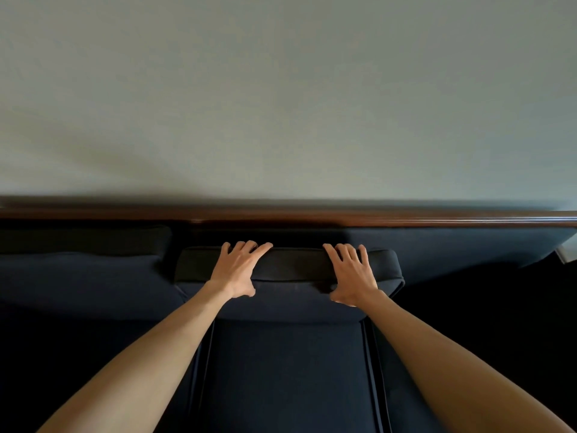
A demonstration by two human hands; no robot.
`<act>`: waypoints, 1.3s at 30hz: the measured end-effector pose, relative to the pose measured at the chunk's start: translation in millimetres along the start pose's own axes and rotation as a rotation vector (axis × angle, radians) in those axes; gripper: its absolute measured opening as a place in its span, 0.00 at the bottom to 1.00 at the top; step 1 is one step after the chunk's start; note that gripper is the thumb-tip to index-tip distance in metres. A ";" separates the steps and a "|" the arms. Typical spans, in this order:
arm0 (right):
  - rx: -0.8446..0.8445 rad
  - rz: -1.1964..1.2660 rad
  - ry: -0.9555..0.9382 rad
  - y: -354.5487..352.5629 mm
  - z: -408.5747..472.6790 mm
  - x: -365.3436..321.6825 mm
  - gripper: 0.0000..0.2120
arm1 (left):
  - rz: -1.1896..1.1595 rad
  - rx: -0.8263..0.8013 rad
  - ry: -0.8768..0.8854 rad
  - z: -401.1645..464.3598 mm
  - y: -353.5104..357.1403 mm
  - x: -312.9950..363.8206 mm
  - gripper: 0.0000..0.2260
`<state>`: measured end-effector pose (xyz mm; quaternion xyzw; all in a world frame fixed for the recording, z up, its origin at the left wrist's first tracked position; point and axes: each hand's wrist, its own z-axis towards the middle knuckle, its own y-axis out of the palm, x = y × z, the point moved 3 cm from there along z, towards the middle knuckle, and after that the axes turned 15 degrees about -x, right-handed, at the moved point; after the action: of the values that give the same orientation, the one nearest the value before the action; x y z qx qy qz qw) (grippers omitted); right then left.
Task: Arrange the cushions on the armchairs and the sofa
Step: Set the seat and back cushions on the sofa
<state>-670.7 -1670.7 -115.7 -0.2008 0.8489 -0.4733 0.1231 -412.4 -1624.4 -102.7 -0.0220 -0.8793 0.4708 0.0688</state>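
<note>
Right now both hands — left hand [238,270], right hand [352,276] — lie flat, fingers spread, on the cushion [290,264] upright against the sofa [468,251] back. Uneven pressure could tip it forward — or leave it crooked.

2 bare forearms, sleeveless to the frame edge; left hand [238,270] and right hand [352,274] ringless.

We are looking into a home sitting room: a dark navy sofa [281,370] with loose back cushions [290,264] is standing against a plain pale wall [281,89], its back topped by a polished wooden rail [374,218].
</note>
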 end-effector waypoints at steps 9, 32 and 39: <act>0.024 0.032 0.080 2.3 3.0 13.6 0.43 | -0.034 0.093 -0.075 13.4 2.2 -8.3 0.41; -0.134 0.251 0.046 -61.8 -16.2 7.0 0.27 | -0.363 0.004 -0.101 3.3 -59.5 43.2 0.29; 0.002 0.483 0.106 -106.2 -106.2 86.5 0.15 | -0.538 0.138 0.056 -7.0 -136.1 170.3 0.13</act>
<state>-766.1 -1680.3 28.7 0.0331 0.8771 -0.4407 0.1883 -576.4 -1676.7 31.3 0.2039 -0.8172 0.4934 0.2171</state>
